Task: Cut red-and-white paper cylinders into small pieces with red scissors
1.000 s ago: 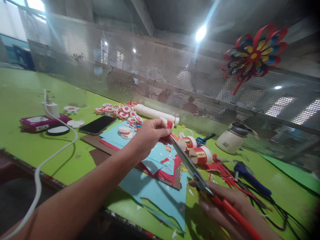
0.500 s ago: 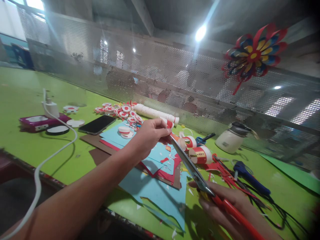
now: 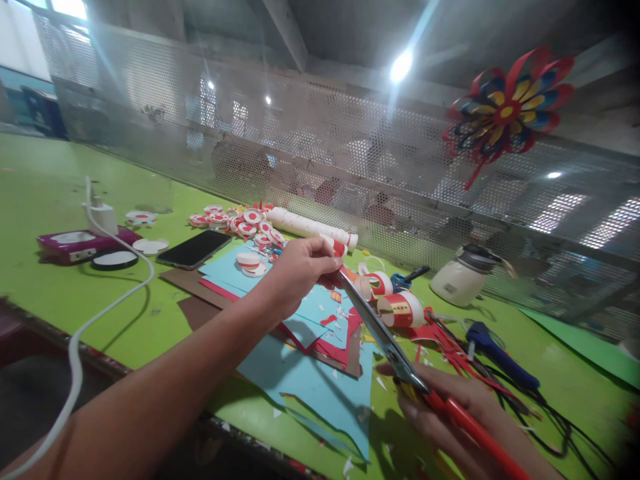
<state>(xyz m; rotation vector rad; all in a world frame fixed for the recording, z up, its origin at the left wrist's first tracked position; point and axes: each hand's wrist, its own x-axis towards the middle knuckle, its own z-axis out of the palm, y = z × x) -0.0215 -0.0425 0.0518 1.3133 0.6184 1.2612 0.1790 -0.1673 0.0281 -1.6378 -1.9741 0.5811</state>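
Observation:
My left hand (image 3: 307,272) is closed in a pinch above the paper stack, on a small piece of paper mostly hidden by the fingers. A red and white paper piece (image 3: 337,247) shows just behind the fingertips; whether it is part of what I hold, I cannot tell. My right hand (image 3: 445,407) grips scissors (image 3: 383,339) with red handles. Their metal blades look nearly closed, and the tips point up-left, meeting the left fingertips. Below lie light blue sheets (image 3: 305,360) over red and brown ones, strewn with small red and white scraps.
Behind the hands lie red-and-white paper discs (image 3: 247,228) and a white roll (image 3: 315,225). Left are a phone (image 3: 195,249), a purple box (image 3: 65,244) and a white cable (image 3: 75,353). Right are cut paper cups (image 3: 403,309), a blue-handled tool (image 3: 503,355) and a cream jug (image 3: 457,277). Perforated metal screens the back.

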